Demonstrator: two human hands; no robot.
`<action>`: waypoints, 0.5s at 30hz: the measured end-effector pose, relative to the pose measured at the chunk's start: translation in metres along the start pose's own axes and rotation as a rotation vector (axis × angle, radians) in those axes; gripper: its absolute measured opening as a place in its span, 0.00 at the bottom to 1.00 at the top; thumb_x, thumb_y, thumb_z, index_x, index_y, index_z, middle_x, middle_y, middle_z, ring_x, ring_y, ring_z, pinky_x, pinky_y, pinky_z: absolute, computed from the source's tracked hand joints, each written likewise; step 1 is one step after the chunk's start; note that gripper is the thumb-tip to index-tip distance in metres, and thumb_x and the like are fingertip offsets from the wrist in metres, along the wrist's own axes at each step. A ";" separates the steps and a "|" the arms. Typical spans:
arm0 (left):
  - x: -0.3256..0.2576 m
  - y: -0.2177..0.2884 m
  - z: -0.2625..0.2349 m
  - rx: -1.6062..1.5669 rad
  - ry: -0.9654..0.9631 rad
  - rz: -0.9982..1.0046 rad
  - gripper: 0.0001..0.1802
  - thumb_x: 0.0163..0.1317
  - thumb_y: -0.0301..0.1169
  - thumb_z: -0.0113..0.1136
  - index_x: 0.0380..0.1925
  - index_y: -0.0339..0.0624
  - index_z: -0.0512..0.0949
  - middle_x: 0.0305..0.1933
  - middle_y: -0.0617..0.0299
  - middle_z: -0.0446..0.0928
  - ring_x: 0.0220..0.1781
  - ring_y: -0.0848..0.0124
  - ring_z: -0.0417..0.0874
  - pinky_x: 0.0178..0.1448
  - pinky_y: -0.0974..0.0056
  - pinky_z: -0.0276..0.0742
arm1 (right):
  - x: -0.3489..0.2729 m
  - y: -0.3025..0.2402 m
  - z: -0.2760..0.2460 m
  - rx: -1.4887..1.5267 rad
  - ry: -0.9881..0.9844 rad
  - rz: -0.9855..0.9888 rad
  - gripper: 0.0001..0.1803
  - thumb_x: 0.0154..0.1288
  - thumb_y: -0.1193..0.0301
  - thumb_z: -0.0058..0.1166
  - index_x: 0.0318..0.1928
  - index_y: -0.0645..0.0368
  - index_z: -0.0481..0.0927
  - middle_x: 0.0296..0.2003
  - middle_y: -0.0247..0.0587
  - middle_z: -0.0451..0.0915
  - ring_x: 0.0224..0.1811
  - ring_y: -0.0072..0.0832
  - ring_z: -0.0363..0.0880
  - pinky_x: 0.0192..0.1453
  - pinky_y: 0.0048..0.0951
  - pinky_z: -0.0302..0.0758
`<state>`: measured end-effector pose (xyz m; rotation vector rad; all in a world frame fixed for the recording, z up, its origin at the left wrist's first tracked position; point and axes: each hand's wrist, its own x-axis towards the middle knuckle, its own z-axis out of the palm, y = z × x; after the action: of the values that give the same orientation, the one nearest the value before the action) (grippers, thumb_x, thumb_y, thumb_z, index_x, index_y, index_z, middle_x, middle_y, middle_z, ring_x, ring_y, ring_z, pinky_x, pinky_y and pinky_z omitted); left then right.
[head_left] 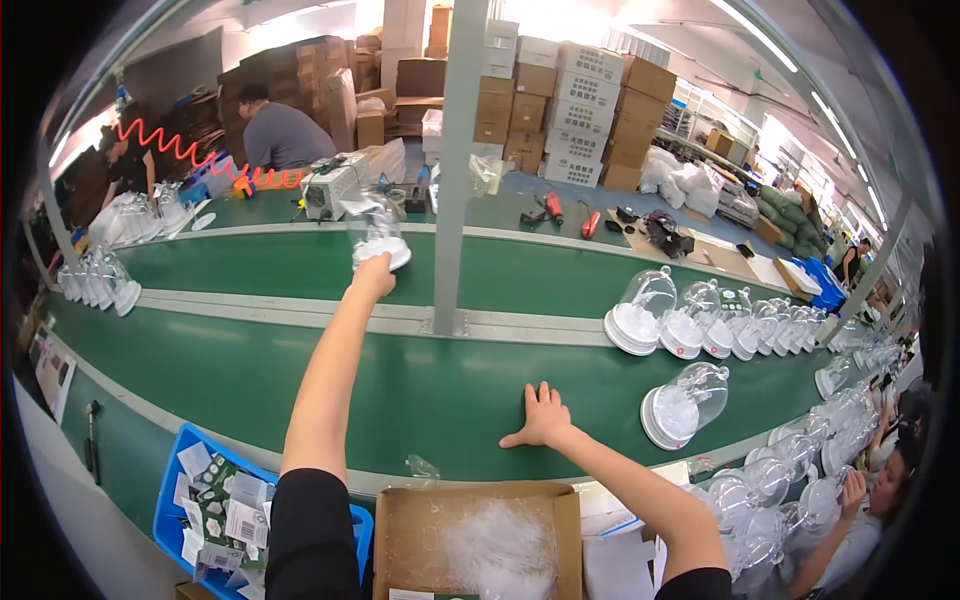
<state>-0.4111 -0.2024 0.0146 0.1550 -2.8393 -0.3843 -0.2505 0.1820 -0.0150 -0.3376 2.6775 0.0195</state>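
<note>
My left hand (372, 277) reaches out over the far strip of green belt, its fingers closed on the white base of a clear dome ornament (380, 240). The dome's upper part is smeared by motion. On the near green belt (400, 385) rests my right hand (542, 416), fingers spread, holding nothing. To its right a clear dome (688, 402) with a white base lies tilted on the belt. Below my arms an open cardboard box (415, 540) holds a heap of white fluffy fibres (505, 550).
A grey metal post (452, 170) stands between my hands. More domes (760, 325) line the rail at right; others (770, 475) crowd the near right. A blue bin (180, 490) of printed cards sits lower left. Co-workers (285, 130) are across the belt and at right.
</note>
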 end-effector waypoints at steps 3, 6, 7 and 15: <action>-0.017 -0.013 0.010 0.033 -0.080 -0.036 0.27 0.50 0.31 0.64 0.52 0.38 0.70 0.53 0.42 0.75 0.57 0.47 0.75 0.59 0.50 0.73 | -0.003 -0.006 0.003 0.022 0.035 -0.032 0.72 0.34 0.35 0.68 0.73 0.56 0.43 0.73 0.55 0.42 0.75 0.50 0.43 0.71 0.47 0.56; -0.032 -0.004 0.013 0.084 -0.144 -0.108 0.31 0.51 0.34 0.65 0.55 0.39 0.67 0.58 0.46 0.69 0.59 0.46 0.72 0.60 0.49 0.74 | -0.004 -0.002 0.001 0.026 0.037 -0.005 0.72 0.34 0.35 0.68 0.73 0.56 0.43 0.73 0.55 0.42 0.75 0.50 0.43 0.72 0.47 0.55; -0.036 -0.006 0.011 0.095 -0.147 -0.115 0.31 0.51 0.34 0.65 0.55 0.39 0.67 0.58 0.46 0.69 0.59 0.46 0.72 0.60 0.49 0.74 | -0.004 -0.005 0.000 0.033 0.033 -0.016 0.72 0.34 0.35 0.68 0.73 0.56 0.43 0.73 0.55 0.42 0.75 0.50 0.43 0.72 0.47 0.55; -0.054 -0.018 0.006 0.115 -0.150 -0.139 0.31 0.53 0.38 0.65 0.55 0.39 0.67 0.59 0.45 0.68 0.60 0.46 0.71 0.61 0.49 0.73 | 0.001 -0.021 -0.003 0.023 0.045 -0.012 0.72 0.33 0.35 0.68 0.73 0.56 0.44 0.73 0.55 0.42 0.75 0.49 0.43 0.72 0.47 0.56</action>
<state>-0.3599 -0.2102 -0.0097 0.3626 -3.0091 -0.2714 -0.2475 0.1615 -0.0122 -0.3504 2.7180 -0.0223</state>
